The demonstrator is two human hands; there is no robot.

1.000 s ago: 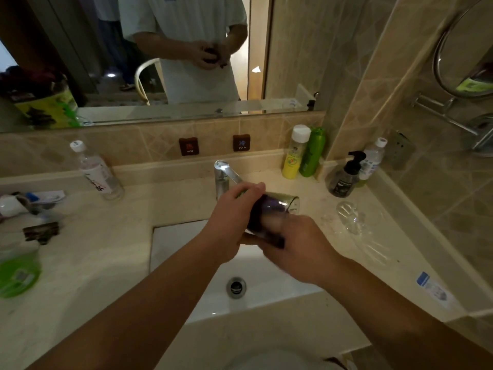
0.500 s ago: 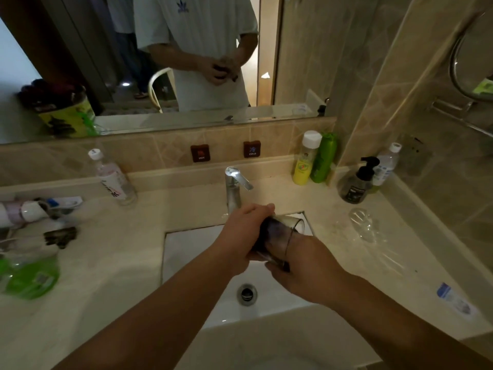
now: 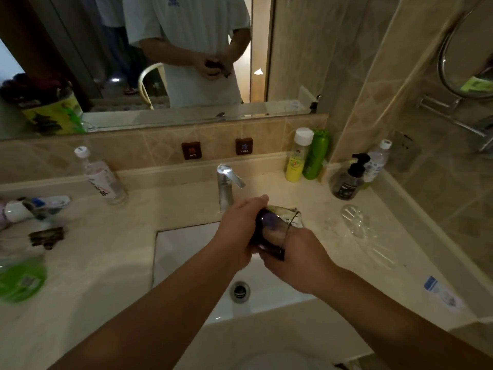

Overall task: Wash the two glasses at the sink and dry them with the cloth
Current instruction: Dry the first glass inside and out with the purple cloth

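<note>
Marble counter [image 3: 80, 263]; your left hand [image 3: 237, 231] grips a glass [image 3: 277, 225], right hand [image 3: 298, 260] fingers inside; beyond, "HOT" [image 3: 191, 150] and "COLD" [image 3: 244, 146] buttons.

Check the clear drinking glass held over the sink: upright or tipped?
Tipped. The clear drinking glass lies sideways between the left hand and right hand, its rim facing right.

A dim bathroom with beige diamond-patterned wall tiles [image 3: 346, 62]. Beyond the hands, a wide wall mirror [image 3: 133, 62] runs above a tiled backsplash [image 3: 149, 148] carrying two dark brown HOT and COLD plaques [image 3: 191, 150]. A pale marble countertop [image 3: 80, 249] spreads left and right of the hands. Up to their right hangs a round chrome-framed mirror [image 3: 469, 62].
</note>
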